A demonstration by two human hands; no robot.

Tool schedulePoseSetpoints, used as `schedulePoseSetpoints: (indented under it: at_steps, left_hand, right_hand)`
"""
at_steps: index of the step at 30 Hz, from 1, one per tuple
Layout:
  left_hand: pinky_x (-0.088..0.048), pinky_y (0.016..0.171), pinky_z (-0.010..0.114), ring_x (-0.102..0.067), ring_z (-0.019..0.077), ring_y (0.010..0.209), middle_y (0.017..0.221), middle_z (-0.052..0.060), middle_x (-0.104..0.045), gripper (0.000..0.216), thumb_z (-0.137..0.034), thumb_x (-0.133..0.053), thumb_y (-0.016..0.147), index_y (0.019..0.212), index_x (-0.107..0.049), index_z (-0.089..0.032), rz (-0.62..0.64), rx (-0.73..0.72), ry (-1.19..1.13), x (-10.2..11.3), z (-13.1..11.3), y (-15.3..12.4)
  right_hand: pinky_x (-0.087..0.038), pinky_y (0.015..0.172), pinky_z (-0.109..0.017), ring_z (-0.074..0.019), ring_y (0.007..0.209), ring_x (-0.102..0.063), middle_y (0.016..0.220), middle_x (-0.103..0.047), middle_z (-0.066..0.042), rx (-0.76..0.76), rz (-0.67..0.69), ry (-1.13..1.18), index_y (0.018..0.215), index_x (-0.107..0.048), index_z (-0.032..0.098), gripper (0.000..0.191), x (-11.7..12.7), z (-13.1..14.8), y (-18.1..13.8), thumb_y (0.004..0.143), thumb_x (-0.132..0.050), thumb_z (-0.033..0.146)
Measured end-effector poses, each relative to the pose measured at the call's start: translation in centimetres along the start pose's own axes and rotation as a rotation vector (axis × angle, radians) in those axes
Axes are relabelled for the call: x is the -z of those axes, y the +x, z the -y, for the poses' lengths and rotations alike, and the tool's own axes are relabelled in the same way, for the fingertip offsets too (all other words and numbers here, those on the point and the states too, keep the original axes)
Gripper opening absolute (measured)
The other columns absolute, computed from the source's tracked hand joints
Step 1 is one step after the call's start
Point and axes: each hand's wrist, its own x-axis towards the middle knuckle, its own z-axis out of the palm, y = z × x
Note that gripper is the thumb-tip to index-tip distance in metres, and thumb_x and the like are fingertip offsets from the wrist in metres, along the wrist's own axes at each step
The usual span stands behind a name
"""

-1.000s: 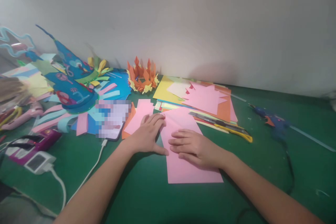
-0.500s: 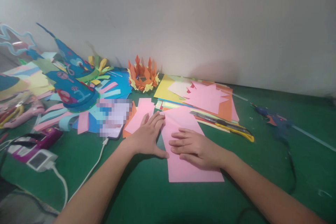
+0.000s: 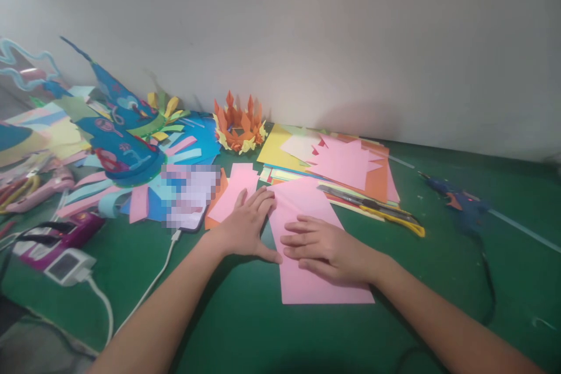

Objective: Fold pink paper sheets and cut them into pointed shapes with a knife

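Note:
A pink paper sheet (image 3: 324, 289) lies on the green table in front of me, with a crease or folded edge near its upper left. My left hand (image 3: 249, 221) rests at the sheet's left edge, fingers stretched out and thumb spread toward me. Flat on the middle of the sheet lies my right hand (image 3: 326, 248), its fingers extended and pointing left. Smaller pink paper pieces (image 3: 239, 178) over orange paper sit just beyond my left hand. A yellow-handled utility knife (image 3: 377, 210) lies to the right of the sheet's far end.
An orange paper crown (image 3: 239, 128) stands near the wall. Pink jagged paper (image 3: 346, 160) tops a stack of coloured sheets. Blue cone hats (image 3: 127, 155), a phone (image 3: 197, 193) on a cable and a power strip (image 3: 70, 245) are at left. A glue gun (image 3: 464, 201) lies right.
My right hand has shifted very slightly left on the pink sheet. My left hand and the other things stay where they were.

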Motion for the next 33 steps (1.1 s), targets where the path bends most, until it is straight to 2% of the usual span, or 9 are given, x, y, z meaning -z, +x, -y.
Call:
schedulePoseSetpoints:
  at_steps: [9,20,27,31,33]
  left_hand:
    - [-0.002,0.111,0.064,-0.017,0.0383,0.141,0.144,0.019,-0.035,0.095,-0.075,-0.065,0.057,0.127,-0.037,-0.017,0.037,0.021,0.015,0.21,-0.24,0.1]
    - [-0.002,0.111,0.063,-0.018,0.0386,0.141,0.145,0.02,-0.033,0.104,-0.078,-0.064,0.053,0.132,-0.035,-0.016,0.035,0.007,0.004,0.09,-0.15,-0.11]
    - [0.0,0.111,0.064,-0.014,0.0392,0.142,0.147,0.022,-0.029,0.113,-0.081,-0.063,0.051,0.136,-0.031,-0.014,0.077,0.004,0.012,0.11,0.06,-0.23]
    - [-0.001,0.111,0.064,-0.015,0.0381,0.141,0.147,0.02,-0.03,0.106,-0.08,-0.063,0.054,0.134,-0.033,-0.017,0.056,-0.014,0.009,0.27,0.19,-0.32]
    - [-0.003,0.111,0.064,-0.018,0.0364,0.141,0.146,0.018,-0.034,0.094,-0.076,-0.062,0.061,0.131,-0.036,-0.019,0.036,-0.013,0.006,0.41,0.1,-0.28]
  right_hand:
    - [-0.03,0.11,-0.05,-0.0235,0.128,-0.046,0.122,-0.064,-0.009,-0.007,0.007,0.013,0.12,-0.063,0.02,0.031,0.07,0.13,0.05,0.094,-0.046,0.022]
    - [-0.029,0.11,-0.05,-0.0247,0.128,-0.046,0.123,-0.064,-0.009,-0.007,0.022,0.001,0.119,-0.064,0.018,0.03,0.01,0.09,0.04,0.094,-0.047,0.022]
    - [-0.029,0.11,-0.049,-0.0235,0.127,-0.046,0.125,-0.063,-0.009,-0.004,0.015,-0.009,0.119,-0.063,0.019,0.03,0.03,0.08,-0.04,0.095,-0.045,0.023]
    - [-0.029,0.11,-0.05,-0.0238,0.127,-0.046,0.124,-0.063,-0.009,-0.007,0.006,-0.009,0.119,-0.064,0.021,0.03,0.02,0.08,-0.05,0.095,-0.045,0.024]
    - [-0.03,0.109,-0.05,-0.0239,0.127,-0.046,0.124,-0.063,-0.009,-0.007,0.003,-0.007,0.12,-0.063,0.021,0.031,0.01,0.06,-0.06,0.095,-0.045,0.023]
